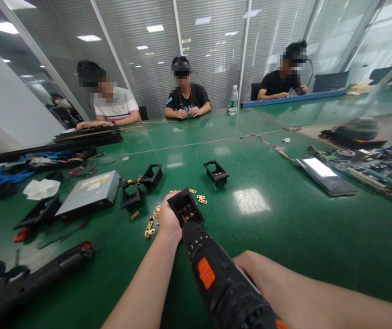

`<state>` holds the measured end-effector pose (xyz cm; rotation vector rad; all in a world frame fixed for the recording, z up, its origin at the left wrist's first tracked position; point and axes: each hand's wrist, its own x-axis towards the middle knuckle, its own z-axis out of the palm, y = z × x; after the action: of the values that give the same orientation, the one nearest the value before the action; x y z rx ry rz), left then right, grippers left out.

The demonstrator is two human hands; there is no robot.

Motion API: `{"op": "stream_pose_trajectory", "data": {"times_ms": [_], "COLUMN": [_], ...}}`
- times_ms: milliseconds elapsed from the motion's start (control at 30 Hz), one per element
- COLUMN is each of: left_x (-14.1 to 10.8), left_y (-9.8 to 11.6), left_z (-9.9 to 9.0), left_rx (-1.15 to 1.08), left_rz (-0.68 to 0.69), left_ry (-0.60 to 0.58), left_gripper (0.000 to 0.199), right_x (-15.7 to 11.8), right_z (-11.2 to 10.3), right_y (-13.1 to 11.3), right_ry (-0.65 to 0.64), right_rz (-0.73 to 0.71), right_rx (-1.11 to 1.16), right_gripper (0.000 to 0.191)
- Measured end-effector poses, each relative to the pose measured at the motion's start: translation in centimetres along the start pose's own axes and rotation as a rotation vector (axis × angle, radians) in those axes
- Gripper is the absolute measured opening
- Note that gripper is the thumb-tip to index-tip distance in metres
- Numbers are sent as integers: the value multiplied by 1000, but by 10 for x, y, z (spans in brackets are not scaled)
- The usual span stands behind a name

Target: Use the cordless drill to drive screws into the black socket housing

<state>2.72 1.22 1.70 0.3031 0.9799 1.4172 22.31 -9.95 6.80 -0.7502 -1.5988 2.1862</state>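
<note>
My left hand point(169, 215) grips a black plastic box-shaped frame point(198, 208), tilted so that its inside faces me. Small brass-coloured parts show within it. A black cordless drill point(216, 269) with an orange switch is in my right hand point(251, 265), whose fingers are mostly hidden behind the tool. The drill's front end points at the frame's near edge; whether its tip touches anything inside is hidden. Loose brass plates point(150, 227) lie beside my left hand, with more brass plates point(201, 199) just beyond the held frame.
Similar black frames point(216, 172) stand farther back and to the left. A metal disc drive point(91, 194) and another power tool point(38, 278) occupy the left side. At right lie a phone point(326, 176) and circuit boards point(384, 171). Several people sit across the green table point(285, 219).
</note>
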Motion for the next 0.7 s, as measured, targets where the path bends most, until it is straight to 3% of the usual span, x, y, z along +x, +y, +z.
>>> {"op": "stream_pose_trajectory", "data": {"times_ms": [700], "left_x": [3], "left_y": [-2], "left_z": [-5], "left_rx": [-57], "left_rz": [4], "left_ry": [-10], "left_gripper": [16], "right_x": [1], "right_z": [2], "right_y": [-4], "right_ry": [26], "right_rz": [7], "right_rx": [-31], "right_gripper": [24]}}
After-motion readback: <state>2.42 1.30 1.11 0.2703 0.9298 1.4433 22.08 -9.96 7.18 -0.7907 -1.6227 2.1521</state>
